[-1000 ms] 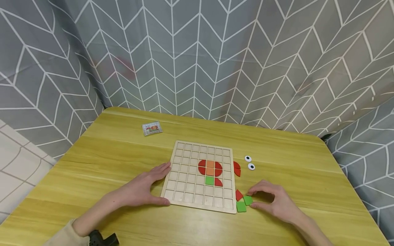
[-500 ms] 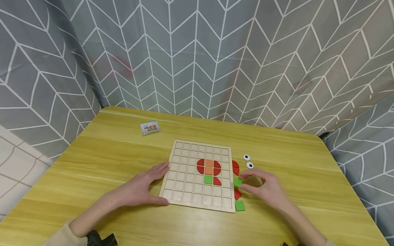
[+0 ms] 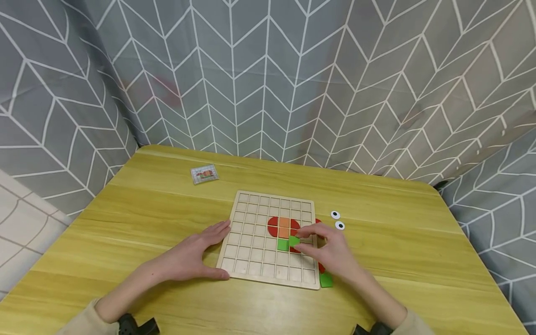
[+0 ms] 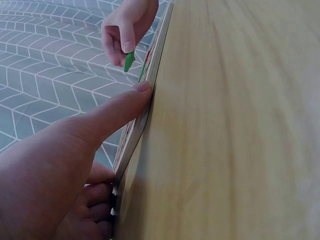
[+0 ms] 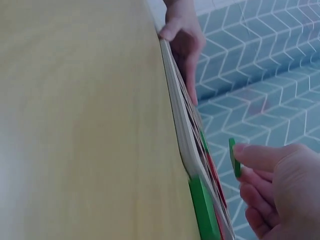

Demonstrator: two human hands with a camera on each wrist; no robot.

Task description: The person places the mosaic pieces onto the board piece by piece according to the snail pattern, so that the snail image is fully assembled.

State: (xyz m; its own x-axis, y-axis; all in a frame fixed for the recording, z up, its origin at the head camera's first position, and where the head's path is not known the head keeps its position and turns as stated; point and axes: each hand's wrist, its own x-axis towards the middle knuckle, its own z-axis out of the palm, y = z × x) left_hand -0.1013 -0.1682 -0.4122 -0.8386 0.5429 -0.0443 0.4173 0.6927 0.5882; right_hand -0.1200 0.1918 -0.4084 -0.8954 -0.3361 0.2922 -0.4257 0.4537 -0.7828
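Note:
My left hand [image 3: 190, 256] rests against the left edge of the wooden grid board [image 3: 251, 246], thumb at the near corner, fingers extended farther up that edge. My right hand [image 3: 331, 249] pinches a green tile [image 3: 293, 241] between thumb and fingers over the board. In the right wrist view this green tile [image 5: 234, 157] stands apart from the board's surface. Set in the grid are orange tiles [image 3: 284, 227], red rounded tiles [image 3: 273, 227] and a green square tile [image 3: 283, 244]. The held tile and fingers partly cover a lower red tile [image 3: 295, 250].
Beyond the board's right edge lie two googly eyes [image 3: 335, 215], another green tile [image 3: 325, 280] and red tiles [image 3: 321, 268] partly hidden by my right hand. A small picture card [image 3: 204, 174] lies at the back left. A patterned curtain [image 3: 268, 79] hangs behind the table.
My right hand has picked up the green tile from beside the board and carried it left, over the grid. My left hand has stayed at the board's edge.

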